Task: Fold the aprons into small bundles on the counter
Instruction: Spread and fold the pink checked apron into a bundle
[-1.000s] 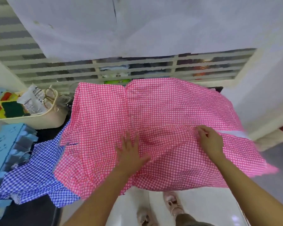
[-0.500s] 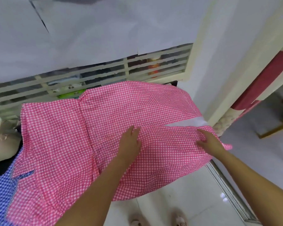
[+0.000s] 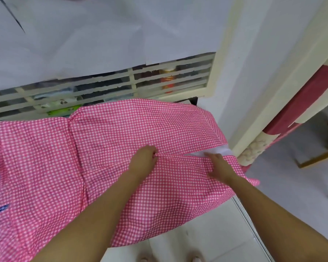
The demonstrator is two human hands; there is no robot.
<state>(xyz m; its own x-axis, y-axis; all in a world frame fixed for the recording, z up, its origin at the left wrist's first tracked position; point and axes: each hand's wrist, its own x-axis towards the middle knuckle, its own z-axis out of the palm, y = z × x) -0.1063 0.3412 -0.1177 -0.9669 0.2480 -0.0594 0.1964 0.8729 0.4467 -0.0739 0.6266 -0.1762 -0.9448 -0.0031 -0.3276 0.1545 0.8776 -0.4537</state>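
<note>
Folding the pink apron (image 3: 121,129), which lies spread over the counter with its near edge hanging off, looks barely begun; next the raised flap likely needs carrying across and flattening. The left hand (image 3: 143,159) pinches the flap's edge with curled fingers, and the right hand (image 3: 219,167) rests on it, fingers fairly straight.

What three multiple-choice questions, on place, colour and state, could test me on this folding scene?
1. Where does the right hand rest? A on the apron's right side; B on the window grille; C on the floor.
2. What colour is the apron? A green; B plain yellow; C pink-and-white check.
3. What is the left hand doing? A hanging free; B pinching a fold; C holding a cup.
Answers: A, it lies on cloth beside a white strip; C, the checks show; B, its fingers curl round a raised crease.
</note>
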